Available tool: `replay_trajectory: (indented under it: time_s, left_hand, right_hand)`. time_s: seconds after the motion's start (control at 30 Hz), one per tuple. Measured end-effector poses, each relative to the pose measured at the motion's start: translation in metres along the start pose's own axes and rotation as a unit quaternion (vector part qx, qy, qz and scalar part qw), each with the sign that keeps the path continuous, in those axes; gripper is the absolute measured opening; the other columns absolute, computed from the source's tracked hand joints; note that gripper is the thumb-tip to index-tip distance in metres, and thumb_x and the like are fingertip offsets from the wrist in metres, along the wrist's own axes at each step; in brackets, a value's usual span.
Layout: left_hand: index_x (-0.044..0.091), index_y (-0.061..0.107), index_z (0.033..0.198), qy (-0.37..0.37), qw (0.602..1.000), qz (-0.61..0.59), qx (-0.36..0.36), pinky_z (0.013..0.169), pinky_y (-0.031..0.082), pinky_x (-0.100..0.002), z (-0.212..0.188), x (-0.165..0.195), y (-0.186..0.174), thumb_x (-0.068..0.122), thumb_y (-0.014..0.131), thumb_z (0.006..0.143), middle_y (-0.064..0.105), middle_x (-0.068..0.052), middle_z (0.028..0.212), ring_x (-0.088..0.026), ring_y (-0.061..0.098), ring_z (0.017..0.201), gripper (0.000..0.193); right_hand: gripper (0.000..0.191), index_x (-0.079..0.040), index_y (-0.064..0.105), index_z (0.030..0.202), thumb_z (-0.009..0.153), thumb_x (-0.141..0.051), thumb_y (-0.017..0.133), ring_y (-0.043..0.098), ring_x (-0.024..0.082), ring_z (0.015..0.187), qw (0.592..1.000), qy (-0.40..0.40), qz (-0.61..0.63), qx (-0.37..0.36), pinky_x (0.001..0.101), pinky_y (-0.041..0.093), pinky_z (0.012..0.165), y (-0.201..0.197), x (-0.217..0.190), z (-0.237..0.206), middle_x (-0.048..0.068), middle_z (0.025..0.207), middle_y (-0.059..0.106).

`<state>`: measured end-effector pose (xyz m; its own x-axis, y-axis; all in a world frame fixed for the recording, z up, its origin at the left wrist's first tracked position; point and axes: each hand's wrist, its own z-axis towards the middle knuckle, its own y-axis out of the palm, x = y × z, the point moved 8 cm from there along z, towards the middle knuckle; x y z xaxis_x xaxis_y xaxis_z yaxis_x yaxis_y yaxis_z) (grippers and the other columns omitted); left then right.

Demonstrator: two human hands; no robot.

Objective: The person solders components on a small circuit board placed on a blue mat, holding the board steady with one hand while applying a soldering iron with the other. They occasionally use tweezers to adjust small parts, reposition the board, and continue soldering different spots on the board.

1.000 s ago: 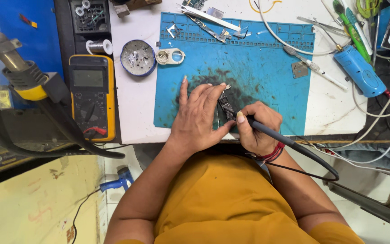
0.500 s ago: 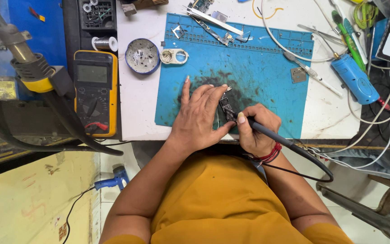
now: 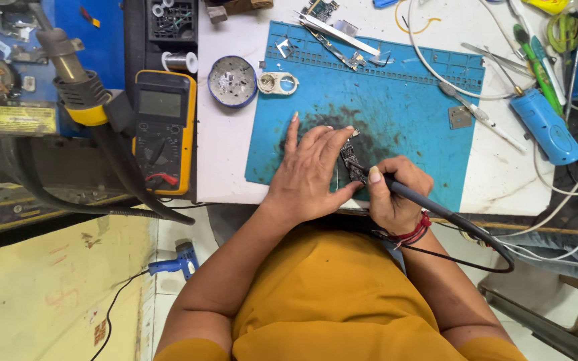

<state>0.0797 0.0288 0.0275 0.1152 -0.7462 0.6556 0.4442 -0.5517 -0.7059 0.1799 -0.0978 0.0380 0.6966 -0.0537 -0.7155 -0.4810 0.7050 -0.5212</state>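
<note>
At centre frame, on the blue mat [image 3: 409, 113] covering the white worktop [image 3: 225, 154], the left hand [image 3: 312, 175] lies open, fingers spread flat, pinning a small circuit board [image 3: 352, 160]. Just right of it, the right hand [image 3: 396, 197] is closed around a soldering iron [image 3: 409, 195], its tip on the board. Toward upper left, a round blue tin [image 3: 233, 81] holds greyish residue. At far left, a yellow rectangular label [image 3: 16, 119] sits on blue equipment.

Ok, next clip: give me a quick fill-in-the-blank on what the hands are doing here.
1. The right hand grips a dark soldering ____.
2. The left hand lies flat, steadying a small circuit ____.
3. Both work on a ____-coloured mat.
4. The multimeter casing is ____.

Missing: iron; board; blue; yellow
</note>
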Motion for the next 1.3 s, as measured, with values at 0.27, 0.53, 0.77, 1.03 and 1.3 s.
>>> replay_trajectory:
  time_s: [0.27,0.53,0.77,1.03,1.3]
  left_hand:
    - [0.005,0.042,0.148,0.004,1.0,-0.004,0.007,0.126,0.01,-0.065,-0.0015,0.001,-0.0012,0.042,0.082,0.08,0.062,-0.015,0.132,-0.035,0.052,0.134,0.088]
    - [0.005,0.042,0.148,0.001,1.0,0.0,0.008,0.126,0.01,-0.065,-0.0015,0.0004,-0.001,0.042,0.083,0.079,0.062,-0.015,0.132,-0.035,0.052,0.133,0.089]
    - [0.005,0.043,0.148,-0.001,1.0,-0.002,0.006,0.125,0.011,-0.065,-0.0012,0.0001,-0.0016,0.042,0.083,0.079,0.062,-0.015,0.132,-0.034,0.052,0.133,0.088]
    - [0.005,0.042,0.148,-0.001,1.0,-0.001,0.007,0.126,0.011,-0.065,-0.0016,0.0004,-0.0018,0.042,0.083,0.079,0.062,-0.015,0.132,-0.034,0.052,0.134,0.087]
    - [0.005,0.043,0.148,-0.003,1.0,-0.002,0.005,0.126,0.011,-0.065,-0.0015,-0.0002,-0.0009,0.042,0.083,0.079,0.062,-0.015,0.133,-0.034,0.052,0.134,0.088]
  right_hand:
    - [0.015,-0.003,0.061,0.089,0.099,-0.012,0.067,0.053,0.021,0.059,1.0,0.014,-0.012,0.006,0.0341,0.04,0.057,-0.0014,0.0002,-0.0005,0.009,0.071,0.057]
    - [0.015,-0.002,0.061,0.09,0.1,-0.012,0.066,0.054,0.021,0.059,1.0,0.015,-0.007,0.006,0.0338,0.041,0.058,-0.0004,0.0011,0.0002,0.01,0.072,0.058]
    - [0.015,-0.003,0.061,0.09,0.1,-0.013,0.066,0.054,0.021,0.059,1.0,0.008,0.001,0.005,0.0336,0.041,0.058,0.0005,0.0003,0.0006,0.01,0.073,0.058]
    - [0.015,-0.002,0.061,0.089,0.099,-0.012,0.066,0.053,0.021,0.058,1.0,0.016,0.002,-0.001,0.0337,0.04,0.057,0.0007,-0.0002,0.0007,0.009,0.072,0.057]
    - [0.014,-0.002,0.061,0.089,0.099,-0.011,0.066,0.054,0.023,0.06,1.0,0.003,-0.011,-0.006,0.0342,0.041,0.059,0.0012,-0.003,0.0017,0.01,0.073,0.057]
